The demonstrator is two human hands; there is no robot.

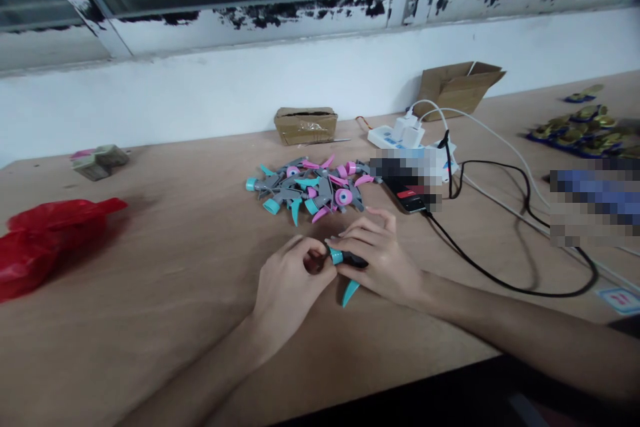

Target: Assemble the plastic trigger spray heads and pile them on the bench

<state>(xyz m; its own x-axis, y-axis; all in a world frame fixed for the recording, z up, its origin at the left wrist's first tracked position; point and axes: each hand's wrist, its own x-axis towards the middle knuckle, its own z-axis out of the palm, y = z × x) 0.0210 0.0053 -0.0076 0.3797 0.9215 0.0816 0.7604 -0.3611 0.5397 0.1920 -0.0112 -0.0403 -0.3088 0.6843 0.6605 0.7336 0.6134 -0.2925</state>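
Note:
My right hand (383,257) is closed around a dark grey plastic piece with a teal ring end and a teal curved tab (351,292), which looks like a small spray nozzle head. The thumb and fingertips of my left hand (295,280) pinch at the teal ring end of the same piece. Whether a smaller part sits between those left fingertips is hidden. Just beyond my hands lies a pile of similar grey pieces (320,190) with teal or pink rings and curved tabs.
Behind the pile stands a small cardboard box (306,127). A phone (407,193), a white power strip (387,138) and cables are to the right, near a larger carton (453,90). At left lie a red plastic bag (55,233) and small bundles (100,161). Gold-and-blue items (580,130) sit far right.

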